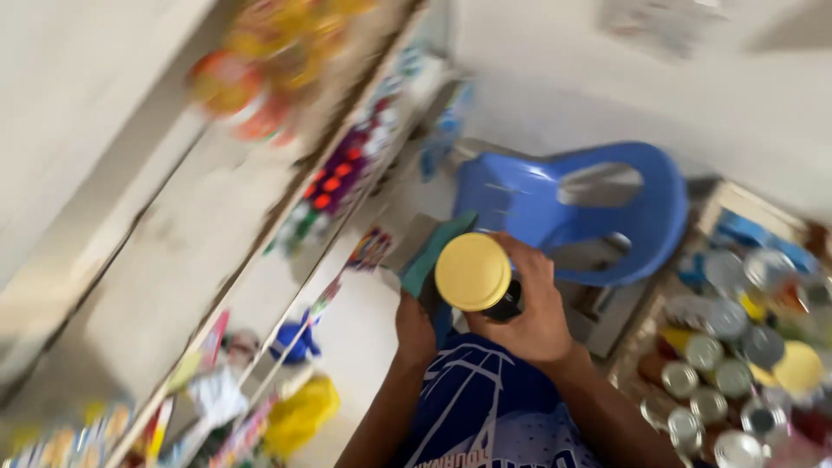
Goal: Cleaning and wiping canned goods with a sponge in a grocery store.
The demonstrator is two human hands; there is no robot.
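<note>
While the view is tilted and smeared by motion, the nearest thing is the person's own blue shirt with white lines (pixel 485 407), filling the bottom edge at six o'clock. Just above it, close to the centre, the right hand (pixel 533 308) wraps its fingers around a dark jar with a round yellow lid (pixel 472 271); the lid faces the camera and the fingers are clamped on the jar's body behind and below it. At about nine o'clock of the jar, the left hand (pixel 414 328) has its fingers closed on a teal cloth (pixel 433 251), which is pressed against the jar's side.

At four o'clock of the hands sits a cardboard box (pixel 646 325) packed with upright tins with silver tops (pixel 719 381), a few yellow lids among them. At seven o'clock, lower left, hang blurred packets, among them a yellow bag (pixel 299 416) and a blue one (pixel 295 342).

Farther off, at one o'clock of the jar, stands a blue plastic chair (pixel 520 195) with an oval cut-out in its back. Running from eight o'clock up to twelve, pale shelves (pixel 173 251) carry blurred colourful packets (pixel 334 182), too smeared to tell apart. Behind the chair rises a white wall (pixel 589 87).
</note>
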